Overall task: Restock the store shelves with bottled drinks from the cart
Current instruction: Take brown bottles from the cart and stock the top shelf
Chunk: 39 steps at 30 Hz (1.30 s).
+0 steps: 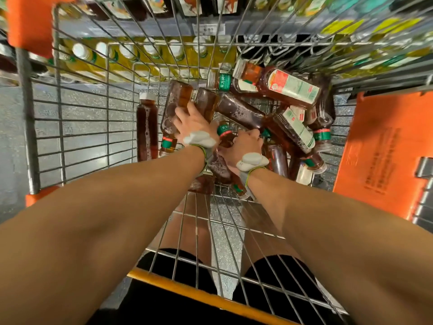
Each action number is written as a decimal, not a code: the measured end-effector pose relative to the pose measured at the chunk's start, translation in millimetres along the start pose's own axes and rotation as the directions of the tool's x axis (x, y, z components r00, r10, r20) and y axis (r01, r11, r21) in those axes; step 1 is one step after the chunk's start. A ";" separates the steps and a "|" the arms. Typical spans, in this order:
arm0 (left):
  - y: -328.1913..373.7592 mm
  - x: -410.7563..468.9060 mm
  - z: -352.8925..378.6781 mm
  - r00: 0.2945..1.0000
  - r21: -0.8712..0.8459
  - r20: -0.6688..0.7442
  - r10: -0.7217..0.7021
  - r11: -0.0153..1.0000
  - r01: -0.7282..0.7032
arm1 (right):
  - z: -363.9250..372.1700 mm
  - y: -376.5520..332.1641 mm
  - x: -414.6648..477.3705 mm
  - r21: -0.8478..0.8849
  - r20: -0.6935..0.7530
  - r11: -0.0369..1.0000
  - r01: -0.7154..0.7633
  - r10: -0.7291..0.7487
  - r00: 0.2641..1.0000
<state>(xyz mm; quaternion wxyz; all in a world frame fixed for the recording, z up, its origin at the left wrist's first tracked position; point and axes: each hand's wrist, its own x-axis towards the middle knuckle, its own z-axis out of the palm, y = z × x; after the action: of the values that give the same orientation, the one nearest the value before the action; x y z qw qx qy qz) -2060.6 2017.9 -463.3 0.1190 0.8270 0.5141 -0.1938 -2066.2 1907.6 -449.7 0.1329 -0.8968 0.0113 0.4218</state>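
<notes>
Both my arms reach down into a wire shopping cart [82,127]. Several brown tea bottles with green neck bands lie piled at its far right end. My left hand [191,121] grips one brown bottle [174,106] that stands tilted, base up. My right hand [246,143] curls round the neck of another brown bottle [222,164] lying lengthways under it. One more brown bottle [146,127] with a white cap lies alone to the left of the pile.
Beyond the cart's far wall stands a store shelf with a row of yellow-drink bottles [131,55] and a price tag [208,29]. Orange plastic cart parts [379,156] flank right and top left. The cart's yellow handle bar [199,299] is near me.
</notes>
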 end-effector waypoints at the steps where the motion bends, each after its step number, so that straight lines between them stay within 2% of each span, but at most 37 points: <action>1: -0.1 3.8 2.5 1.000 0.000 -0.012 -0.005 1.000 0.005 | 0.6 0.2 0.5 0.012 -0.008 1.000 -0.007 0.007 1.000; 7: 9.8 9.2 1.1 0.992 -0.099 -0.061 -0.112 0.989 0.106 | -0.7 4.2 -7.6 0.046 -0.006 0.994 -0.102 0.102 0.995; 12: 0.4 11.0 2.3 0.999 -0.154 0.014 0.029 0.988 -0.026 | -1.9 16.9 -14.9 0.084 0.030 0.992 -0.095 0.093 0.995; 16: -4.9 14.6 0.4 0.998 -0.133 0.031 0.056 0.990 -0.052 | 0.0 15.5 -11.6 0.130 0.010 0.984 -0.118 0.118 0.993; 21: -5.1 26.4 -16.0 0.983 -0.025 0.182 0.034 0.999 -0.030 | 2.9 13.0 -12.6 0.157 -0.043 0.978 -0.136 0.144 0.989; 25: -11.8 26.1 -45.2 0.943 0.115 0.321 0.092 0.984 -0.135 | -9.2 13.9 -23.8 0.216 -0.028 0.969 -0.116 0.125 0.992; 27: -18.1 23.0 -62.5 0.929 0.100 0.344 0.135 0.979 -0.179 | -22.0 11.5 -35.9 0.278 -0.029 0.956 -0.090 0.102 0.994; 30: -19.6 11.0 -105.7 0.882 0.010 0.424 0.207 0.972 -0.234 | -54.1 4.9 -67.3 0.375 -0.122 0.926 -0.038 0.090 0.989; 33: -9.6 -8.6 -146.4 0.864 -0.243 0.445 0.237 0.960 -0.139 | -90.0 -3.2 -98.1 0.490 -0.174 0.871 -0.020 0.121 0.977; 35: -4.1 -27.8 -173.7 0.821 -0.428 0.501 0.275 0.903 -0.042 | -116.3 -9.1 -120.1 0.546 -0.199 0.838 -0.001 0.131 0.971; 39: -2.2 -71.2 -225.8 0.785 -0.685 0.408 0.466 0.725 -0.074 | -165.4 -11.9 -158.8 0.625 -0.275 0.775 0.091 0.109 0.955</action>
<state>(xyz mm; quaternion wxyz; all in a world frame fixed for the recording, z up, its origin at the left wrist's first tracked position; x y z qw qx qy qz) -2046.0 2051.1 -229.3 0.5631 0.7120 0.3578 -0.2190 -2042.2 1863.5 -225.6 0.4205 -0.8527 0.1761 0.2551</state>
